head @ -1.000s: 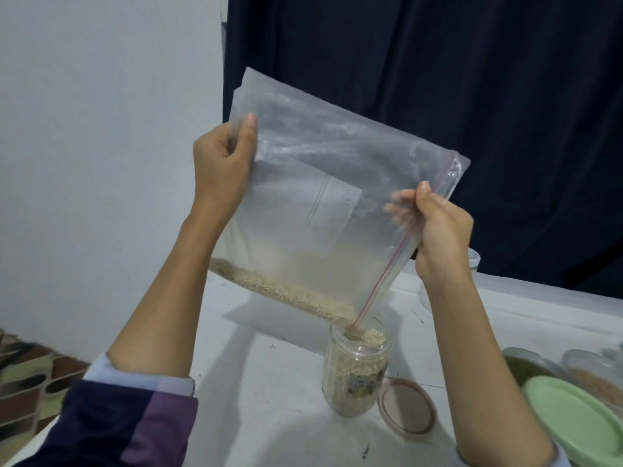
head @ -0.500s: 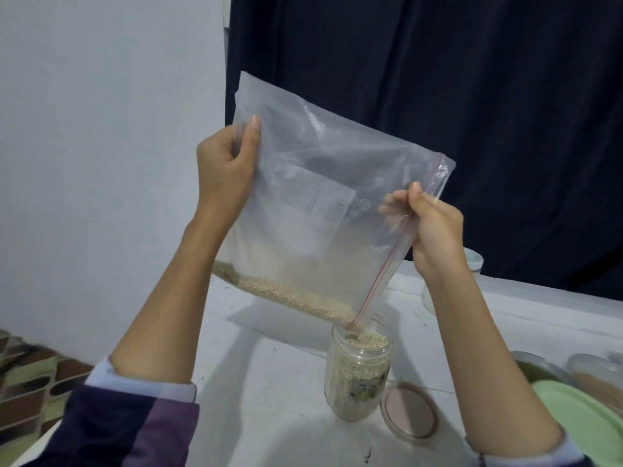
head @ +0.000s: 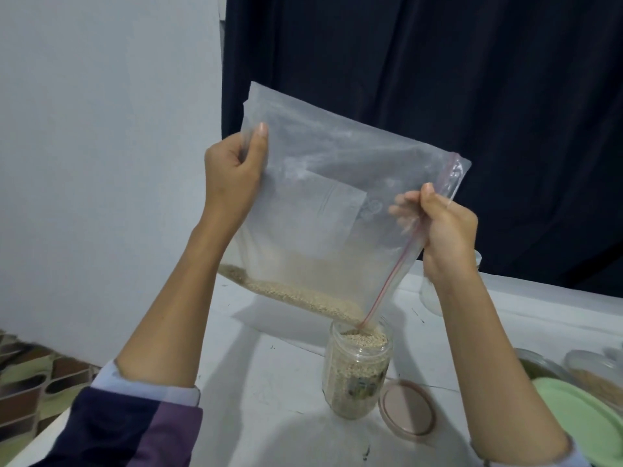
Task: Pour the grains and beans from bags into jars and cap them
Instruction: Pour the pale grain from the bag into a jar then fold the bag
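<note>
Both grips tilt bag point(head: 323, 210) corner-down into jar point(head: 357, 372).

No legible text anywhere

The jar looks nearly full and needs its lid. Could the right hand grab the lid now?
Probably not yet. The right hand has its grip on the bag over the jar. The lid lies uncovered beside the jar, below that arm, so once free it looks reachable.
</note>
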Motion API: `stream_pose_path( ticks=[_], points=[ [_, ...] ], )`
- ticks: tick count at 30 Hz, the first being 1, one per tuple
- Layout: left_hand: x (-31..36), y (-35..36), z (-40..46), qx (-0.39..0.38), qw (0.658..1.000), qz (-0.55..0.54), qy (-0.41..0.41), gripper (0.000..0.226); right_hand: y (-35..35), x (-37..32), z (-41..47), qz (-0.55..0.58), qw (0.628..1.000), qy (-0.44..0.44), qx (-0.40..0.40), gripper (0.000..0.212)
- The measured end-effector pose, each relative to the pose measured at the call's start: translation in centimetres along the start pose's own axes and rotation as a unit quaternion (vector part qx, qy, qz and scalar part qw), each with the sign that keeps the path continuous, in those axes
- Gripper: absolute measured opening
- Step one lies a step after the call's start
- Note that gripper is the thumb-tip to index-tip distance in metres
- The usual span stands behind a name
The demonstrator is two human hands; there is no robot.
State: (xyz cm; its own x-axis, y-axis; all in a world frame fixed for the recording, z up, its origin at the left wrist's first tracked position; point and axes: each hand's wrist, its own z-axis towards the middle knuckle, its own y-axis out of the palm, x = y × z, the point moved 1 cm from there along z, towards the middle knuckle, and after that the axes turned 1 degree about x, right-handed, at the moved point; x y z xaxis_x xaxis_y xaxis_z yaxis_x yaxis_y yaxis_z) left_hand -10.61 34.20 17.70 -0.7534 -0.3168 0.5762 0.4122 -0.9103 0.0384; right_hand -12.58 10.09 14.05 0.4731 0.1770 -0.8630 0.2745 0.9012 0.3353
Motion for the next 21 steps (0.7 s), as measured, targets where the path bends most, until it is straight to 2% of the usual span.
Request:
stream_pose_path(
  ticks=[17,21],
  points=[
    [0.6,0.7,0.5,-0.028,0.999,-0.030,-0.011,0.051,-0.9,-0.3,-1.1,0.054,0.998,0.007,0.042,0.029],
    [0.9,1.2,0.7,-0.032,0.999,-0.035,-0.005,0.052,-0.9,-0.1,-1.1,0.036,0.999,0.011,0.023,0.028]
  ],
)
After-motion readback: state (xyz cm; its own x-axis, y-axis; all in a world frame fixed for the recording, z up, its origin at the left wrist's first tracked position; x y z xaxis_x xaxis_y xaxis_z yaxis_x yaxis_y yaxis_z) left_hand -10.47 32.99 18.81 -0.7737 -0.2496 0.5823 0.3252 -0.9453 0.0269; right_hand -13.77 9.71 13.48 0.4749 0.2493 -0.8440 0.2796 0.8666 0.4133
